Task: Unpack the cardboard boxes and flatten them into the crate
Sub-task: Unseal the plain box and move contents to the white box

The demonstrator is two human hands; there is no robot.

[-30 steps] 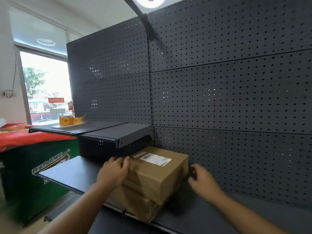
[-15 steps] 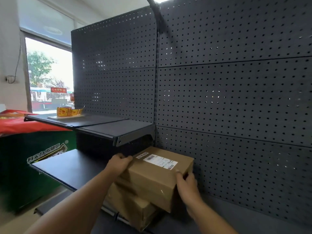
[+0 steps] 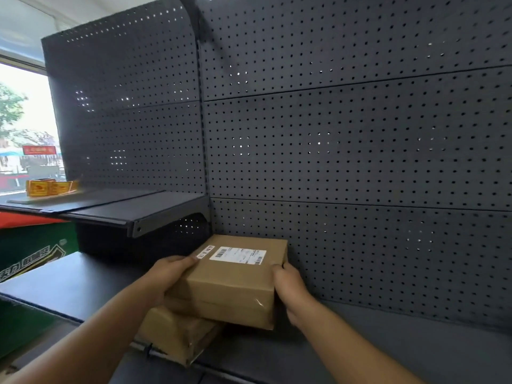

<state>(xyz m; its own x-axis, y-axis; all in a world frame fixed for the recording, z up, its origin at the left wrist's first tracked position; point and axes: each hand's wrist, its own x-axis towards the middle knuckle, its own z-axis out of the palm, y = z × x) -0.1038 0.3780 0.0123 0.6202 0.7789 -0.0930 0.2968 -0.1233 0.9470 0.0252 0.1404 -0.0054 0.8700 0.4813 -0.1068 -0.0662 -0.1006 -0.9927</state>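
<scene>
A taped brown cardboard box (image 3: 235,281) with a white shipping label on top lies on a second, smaller cardboard box (image 3: 177,333) on the dark shelf (image 3: 360,353). My left hand (image 3: 166,275) grips the upper box's left side, fingers curled over its top corner. My right hand (image 3: 288,286) grips its right side, fingertips on the top edge. The lower box sits near the shelf's front edge, partly hidden under the upper one. No crate is in view.
A black pegboard wall (image 3: 346,151) stands right behind the boxes. To the left is a higher shelf (image 3: 116,209) bearing small yellow packets (image 3: 50,187), and a lower shelf (image 3: 69,284). A green carton (image 3: 27,253) and a window are at far left.
My right hand has closed in from the shelf onto the box's right side. Both hands now hold the upper box, which has turned and lifted slightly toward me.
</scene>
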